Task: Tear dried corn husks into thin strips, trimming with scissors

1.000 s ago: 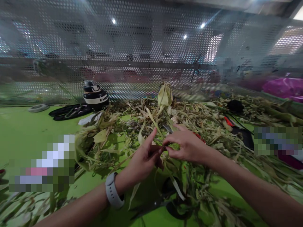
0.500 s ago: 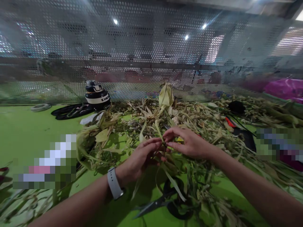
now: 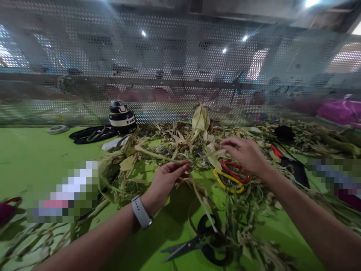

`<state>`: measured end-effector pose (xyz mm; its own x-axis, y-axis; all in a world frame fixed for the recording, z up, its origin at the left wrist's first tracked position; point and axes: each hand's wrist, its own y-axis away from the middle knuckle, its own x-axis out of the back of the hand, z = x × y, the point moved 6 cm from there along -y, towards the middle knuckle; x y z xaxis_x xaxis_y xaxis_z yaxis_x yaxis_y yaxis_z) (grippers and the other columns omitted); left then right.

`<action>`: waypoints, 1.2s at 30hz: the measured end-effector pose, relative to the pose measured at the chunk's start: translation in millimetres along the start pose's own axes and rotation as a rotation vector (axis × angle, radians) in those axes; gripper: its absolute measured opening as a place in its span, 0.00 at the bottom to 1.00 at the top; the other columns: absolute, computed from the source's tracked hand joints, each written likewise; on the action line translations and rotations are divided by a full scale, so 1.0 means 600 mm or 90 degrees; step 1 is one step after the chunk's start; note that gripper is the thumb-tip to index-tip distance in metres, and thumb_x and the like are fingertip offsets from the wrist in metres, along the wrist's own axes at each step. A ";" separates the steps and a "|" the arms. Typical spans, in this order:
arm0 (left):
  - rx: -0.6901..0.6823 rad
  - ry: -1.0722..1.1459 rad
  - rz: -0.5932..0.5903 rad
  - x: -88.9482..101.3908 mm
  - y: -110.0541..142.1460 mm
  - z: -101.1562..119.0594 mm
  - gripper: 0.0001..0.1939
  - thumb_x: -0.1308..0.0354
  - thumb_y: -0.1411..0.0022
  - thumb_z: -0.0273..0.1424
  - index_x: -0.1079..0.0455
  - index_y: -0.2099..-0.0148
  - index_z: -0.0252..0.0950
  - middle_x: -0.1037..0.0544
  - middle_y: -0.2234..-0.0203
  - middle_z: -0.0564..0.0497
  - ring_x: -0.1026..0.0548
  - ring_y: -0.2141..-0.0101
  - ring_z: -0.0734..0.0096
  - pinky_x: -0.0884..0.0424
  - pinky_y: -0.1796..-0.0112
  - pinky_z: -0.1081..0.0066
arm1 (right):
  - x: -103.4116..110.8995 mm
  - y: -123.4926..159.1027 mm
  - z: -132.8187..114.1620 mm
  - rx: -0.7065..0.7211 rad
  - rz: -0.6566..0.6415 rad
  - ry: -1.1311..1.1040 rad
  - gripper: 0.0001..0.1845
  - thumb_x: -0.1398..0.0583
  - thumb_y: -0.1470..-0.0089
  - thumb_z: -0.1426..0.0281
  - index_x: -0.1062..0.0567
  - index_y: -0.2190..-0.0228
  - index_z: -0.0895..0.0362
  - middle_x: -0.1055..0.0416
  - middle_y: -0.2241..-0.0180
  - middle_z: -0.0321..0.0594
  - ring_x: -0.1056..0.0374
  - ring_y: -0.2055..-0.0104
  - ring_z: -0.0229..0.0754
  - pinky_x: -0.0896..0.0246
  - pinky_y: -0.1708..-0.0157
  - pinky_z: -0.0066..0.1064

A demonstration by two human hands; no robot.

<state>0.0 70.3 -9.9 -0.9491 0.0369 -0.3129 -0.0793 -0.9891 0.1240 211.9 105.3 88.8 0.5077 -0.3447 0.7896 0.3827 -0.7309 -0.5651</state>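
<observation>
Pinching dried strips [image 3: 200, 195] between thumb and fingertips, our left hand [image 3: 166, 181] is above the middle of the green table [image 3: 42, 150]; the strips trail down to black scissors [image 3: 196, 242], whose blades lie slightly apart. Our right hand [image 3: 248, 156] is off to the other side, its fingers curled and close together. A pale strip [image 3: 218, 153] comes up to their tips — we cannot tell whether they are clamped on it. Just below that hand lie red and yellow handles [image 3: 231, 176], among plant scraps. Farther back, a pale husk [image 3: 200, 119] stands upright in the dry heap [image 3: 175, 135], in front of a perforated screen [image 3: 180, 52]. To its left we see a black bottle [image 3: 122, 119] with a white band.
</observation>
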 end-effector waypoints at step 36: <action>0.003 0.008 -0.114 -0.025 0.018 0.013 0.13 0.36 0.51 0.27 0.27 0.60 0.32 0.21 0.66 0.47 0.25 0.65 0.72 0.32 0.61 0.74 | -0.085 0.050 -0.103 -0.136 -0.127 -0.209 0.10 0.49 0.41 0.65 0.32 0.68 0.56 0.30 0.77 0.36 0.35 0.76 0.38 0.42 0.74 0.28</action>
<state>11.0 60.4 3.7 -0.9158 0.2108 -0.3419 -0.2484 -0.9662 0.0695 150.1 64.6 46.0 0.6718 -0.0049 0.7407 0.3469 -0.8814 -0.3205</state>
